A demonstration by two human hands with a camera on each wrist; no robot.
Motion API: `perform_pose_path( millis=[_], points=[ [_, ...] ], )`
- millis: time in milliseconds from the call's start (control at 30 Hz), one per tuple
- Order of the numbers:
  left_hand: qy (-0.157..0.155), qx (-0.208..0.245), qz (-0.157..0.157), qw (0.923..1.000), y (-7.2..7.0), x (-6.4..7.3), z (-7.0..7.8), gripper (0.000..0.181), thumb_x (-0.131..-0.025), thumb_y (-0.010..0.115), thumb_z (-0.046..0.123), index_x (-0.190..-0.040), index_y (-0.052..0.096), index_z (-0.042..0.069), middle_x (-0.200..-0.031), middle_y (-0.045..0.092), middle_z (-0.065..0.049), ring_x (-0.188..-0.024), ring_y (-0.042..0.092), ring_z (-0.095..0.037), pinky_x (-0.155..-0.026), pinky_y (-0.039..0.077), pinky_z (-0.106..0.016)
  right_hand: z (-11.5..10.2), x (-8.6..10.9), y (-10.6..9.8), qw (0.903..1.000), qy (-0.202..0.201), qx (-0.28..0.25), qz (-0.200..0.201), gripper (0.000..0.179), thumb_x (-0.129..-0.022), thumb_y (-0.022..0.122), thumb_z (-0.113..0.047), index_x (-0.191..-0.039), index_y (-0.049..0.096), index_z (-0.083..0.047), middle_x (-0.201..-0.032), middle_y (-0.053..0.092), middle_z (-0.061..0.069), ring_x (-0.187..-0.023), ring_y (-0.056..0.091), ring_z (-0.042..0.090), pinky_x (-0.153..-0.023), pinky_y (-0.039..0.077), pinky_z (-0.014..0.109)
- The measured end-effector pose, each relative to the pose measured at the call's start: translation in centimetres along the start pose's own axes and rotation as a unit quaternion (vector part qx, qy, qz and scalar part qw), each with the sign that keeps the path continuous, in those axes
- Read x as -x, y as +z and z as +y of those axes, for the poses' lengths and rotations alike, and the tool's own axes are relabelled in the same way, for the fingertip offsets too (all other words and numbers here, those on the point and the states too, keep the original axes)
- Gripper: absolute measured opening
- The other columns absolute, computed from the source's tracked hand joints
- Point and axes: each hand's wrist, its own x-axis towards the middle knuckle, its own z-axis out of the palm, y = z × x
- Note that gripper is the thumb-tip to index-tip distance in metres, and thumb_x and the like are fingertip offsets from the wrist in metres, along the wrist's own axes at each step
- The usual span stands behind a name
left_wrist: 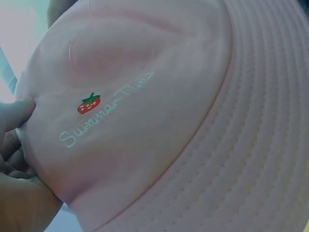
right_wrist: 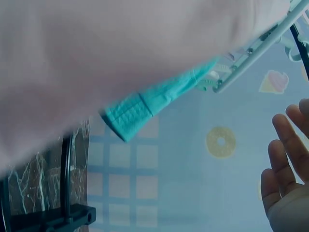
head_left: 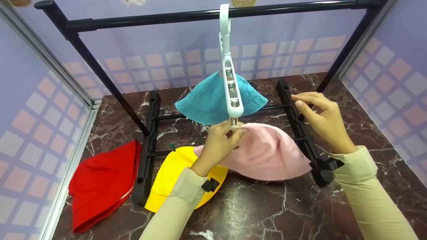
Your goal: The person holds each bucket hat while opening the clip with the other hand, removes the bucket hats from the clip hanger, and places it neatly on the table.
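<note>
My left hand [head_left: 222, 140] pinches the top of a pink bucket hat [head_left: 267, 153] at the near end of a white clip hanger [head_left: 230, 80]. The left wrist view shows the thumb against the crown of the hat, which bears a strawberry and "Summer Time" lettering. Whether the hanger's near clip grips the fabric is hard to tell. My right hand [head_left: 322, 116] is raised to the right of the hat, apart from it, with its fingers loosely bent and holding nothing. A teal bucket hat [head_left: 203, 100] hangs at the hanger's far end.
The hanger hooks over the top bar [head_left: 160, 18] of a black rack. A yellow hat [head_left: 176, 166] lies partly under my left arm, and a red hat [head_left: 100, 183] lies left of the rack's foot [head_left: 143, 180]. Patterned panels enclose the dark marbled surface [head_left: 260, 213].
</note>
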Motion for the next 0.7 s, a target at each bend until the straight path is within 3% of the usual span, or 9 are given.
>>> perform_pose_path(
  millis=[167, 333, 533, 700],
  points=[
    [0.014, -0.012, -0.017, 0.9997, 1.0, 0.7, 0.3, 0.015, -0.088, 0.069, 0.014, -0.096, 0.074, 0.003, -0.086, 0.073, -0.009, -0.072, 0.061, -0.017, -0.066, 0.050, -0.021, 0.0, 0.6, -1.0, 0.9994, 0.022, -0.025, -0.011, 0.021, -0.090, 0.062, 0.000, -0.110, 0.070, 0.002, -0.109, 0.070, 0.005, -0.099, 0.059, 0.006, -0.073, 0.053, 0.013],
    [0.011, 0.009, -0.036, 0.9992, 1.9, 1.2, 0.9, 0.016, -0.088, 0.069, 0.016, -0.094, 0.073, 0.002, -0.085, 0.072, -0.009, -0.068, 0.060, -0.015, -0.063, 0.049, -0.019, -0.1, 1.3, -1.8, 0.9982, 0.035, -0.045, -0.019, 0.021, -0.091, 0.061, 0.001, -0.109, 0.069, 0.006, -0.110, 0.068, 0.007, -0.098, 0.059, 0.010, -0.072, 0.055, 0.017],
    [0.005, 0.043, -0.065, 0.9969, 2.8, 1.7, 1.5, 0.018, -0.091, 0.065, 0.019, -0.094, 0.073, 0.003, -0.086, 0.072, -0.008, -0.067, 0.058, -0.012, -0.063, 0.047, -0.018, -0.1, 2.0, -3.1, 0.9996, 0.008, 0.019, -0.018, 0.022, -0.090, 0.063, -0.002, -0.111, 0.070, 0.003, -0.110, 0.070, 0.003, -0.103, 0.058, 0.008, -0.086, 0.049, 0.014],
    [0.000, 0.088, -0.082, 0.9927, 3.7, 2.3, 1.7, 0.017, -0.092, 0.065, 0.017, -0.093, 0.073, 0.002, -0.082, 0.070, -0.008, -0.065, 0.052, -0.008, -0.060, 0.043, -0.016, 0.2, 2.6, -3.9, 0.9986, 0.007, 0.050, -0.014, 0.021, -0.090, 0.064, -0.003, -0.110, 0.071, -0.001, -0.110, 0.070, 0.003, -0.099, 0.058, 0.004, -0.078, 0.045, 0.011]
  ],
)
